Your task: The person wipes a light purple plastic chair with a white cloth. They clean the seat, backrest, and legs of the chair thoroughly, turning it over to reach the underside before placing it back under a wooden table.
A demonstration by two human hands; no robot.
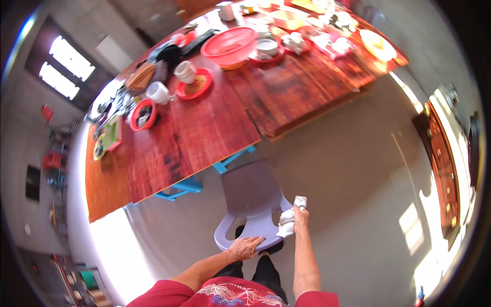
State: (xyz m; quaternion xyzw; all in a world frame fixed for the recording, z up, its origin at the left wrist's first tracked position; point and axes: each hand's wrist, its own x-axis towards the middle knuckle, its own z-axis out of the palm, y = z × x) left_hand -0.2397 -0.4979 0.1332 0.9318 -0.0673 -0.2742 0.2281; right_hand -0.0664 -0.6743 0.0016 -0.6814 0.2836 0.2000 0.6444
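A lavender plastic chair [253,215] stands right in front of me, its solid back facing the table. My left hand [245,247] rests on the chair's near top edge, fingers spread towards the right. A crumpled white cloth [286,222] is gripped in my right hand [301,218], at the chair's right side; part of the cloth hangs against the chair and a bunched end sticks out above my fingers. My feet and legs are partly hidden under the chair.
Beyond the chair is a long reddish wooden table [215,130] bearing a red plastic basin [230,44], stacked white bowls [185,71], a red basket [143,115] and several dishes. Blue stool legs [186,186] show beneath its edge. A wooden cabinet [441,161] stands at the right.
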